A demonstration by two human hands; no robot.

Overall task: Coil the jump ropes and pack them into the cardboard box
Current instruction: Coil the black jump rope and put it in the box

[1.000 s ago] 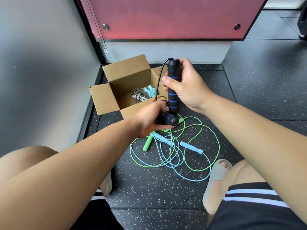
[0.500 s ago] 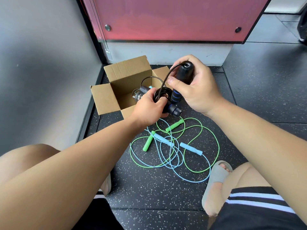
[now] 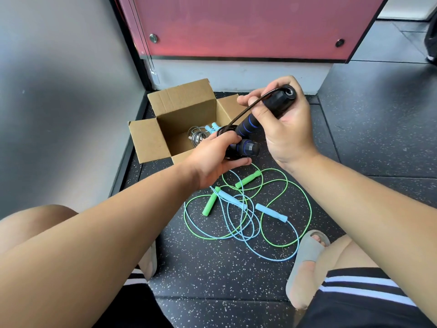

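A black speckled rubber floor runs up to a red panel at the back. On it, in the corner, stands an open brown cardboard box with its flaps spread. Before the box a thin green jump rope and a thin light-blue jump rope lie uncoiled and tangled across each other on the floor. The right hand is raised by the box's near right corner, its grip curled round the upper handle of a black jump rope with blue-ringed foam handles. The left hand, just below, has its grip wrapped round the black cord's coils and the second handle. Inside the box lies a coiled silvery rope with pale blue handles.
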